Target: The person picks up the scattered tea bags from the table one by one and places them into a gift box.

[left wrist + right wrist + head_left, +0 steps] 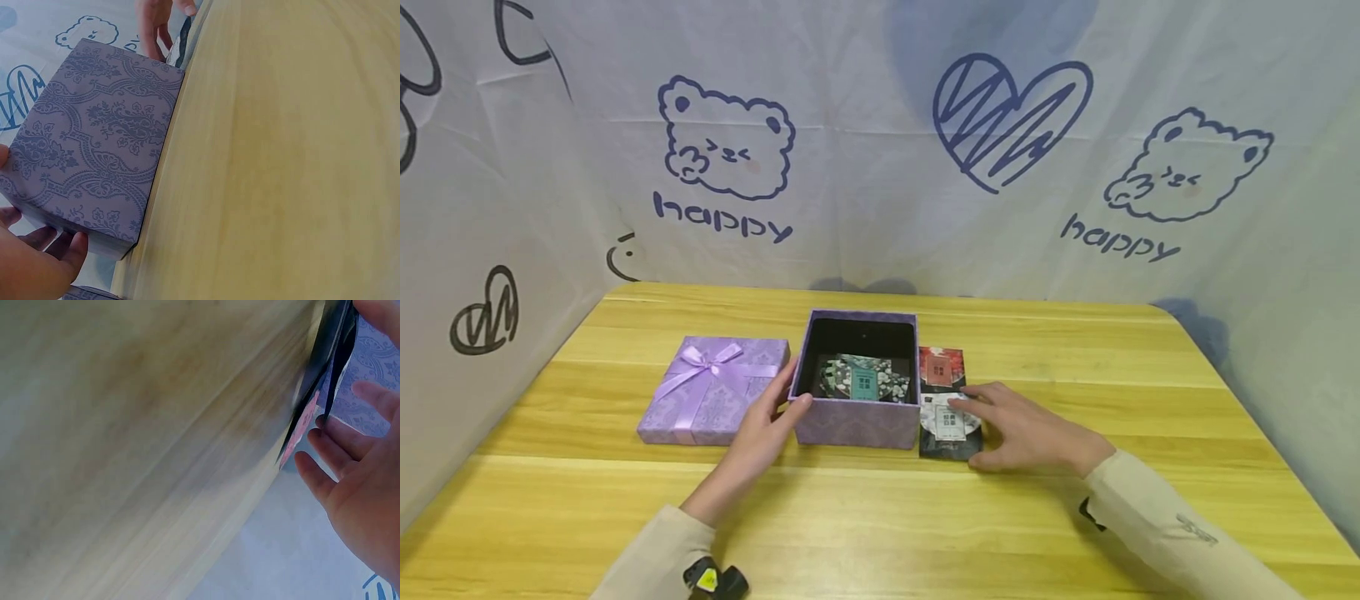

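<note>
An open purple patterned box (857, 423) with a black inside stands mid-table. Inside lie green floral printed packets (864, 384). My left hand (769, 433) holds the box at its left side, thumb on the front corner by the rim and fingers along the side wall. Right of the box, a white-and-black packet (951, 423) is gripped by its edges in my right hand (1026, 429). In the right wrist view that packet (342, 359) tilts up from the things below. A red packet (942, 367) lies just behind it, partly covered.
The box's purple lid (718, 392), with a ribbon bow, lies flat left of the box. The wooden table (850, 525) runs back to a white cloth (865, 208) with bear and heart drawings; cloth also hangs at both sides.
</note>
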`<action>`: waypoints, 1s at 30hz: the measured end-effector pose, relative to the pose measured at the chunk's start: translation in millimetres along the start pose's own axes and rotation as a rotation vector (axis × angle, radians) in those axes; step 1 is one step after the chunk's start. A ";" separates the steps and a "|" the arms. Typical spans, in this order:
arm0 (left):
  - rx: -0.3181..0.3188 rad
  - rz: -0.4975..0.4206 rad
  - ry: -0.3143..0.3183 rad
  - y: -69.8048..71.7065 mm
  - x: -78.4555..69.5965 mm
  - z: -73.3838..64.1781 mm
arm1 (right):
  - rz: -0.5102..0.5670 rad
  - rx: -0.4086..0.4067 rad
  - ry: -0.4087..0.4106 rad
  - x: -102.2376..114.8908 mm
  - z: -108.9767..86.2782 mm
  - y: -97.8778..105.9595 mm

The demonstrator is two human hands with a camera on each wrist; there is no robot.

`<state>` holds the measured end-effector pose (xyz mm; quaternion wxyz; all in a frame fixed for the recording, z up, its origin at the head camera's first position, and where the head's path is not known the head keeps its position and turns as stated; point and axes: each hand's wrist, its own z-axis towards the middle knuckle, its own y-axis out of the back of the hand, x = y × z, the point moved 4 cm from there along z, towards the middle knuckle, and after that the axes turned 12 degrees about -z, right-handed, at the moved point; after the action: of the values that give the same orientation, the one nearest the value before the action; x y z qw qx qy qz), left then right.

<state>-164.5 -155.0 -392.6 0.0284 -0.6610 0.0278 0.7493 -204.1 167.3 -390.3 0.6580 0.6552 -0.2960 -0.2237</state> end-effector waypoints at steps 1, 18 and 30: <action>0.001 0.001 0.002 0.1 -0.1 -0.1 | 0.004 0.001 -0.006 -0.4 -0.6 0.5; 0.004 0.022 0.005 -0.1 -0.2 -1.2 | 0.030 -0.026 -0.060 -9.4 -5.9 6.1; 0.003 0.011 0.010 -0.6 -1.4 0.1 | 0.043 -0.049 -0.108 -16.8 -7.0 13.6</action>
<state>-164.4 -154.3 -391.1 0.0251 -0.6645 0.0328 0.7461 -212.8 184.4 -378.2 0.6616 0.6192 -0.3397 -0.2518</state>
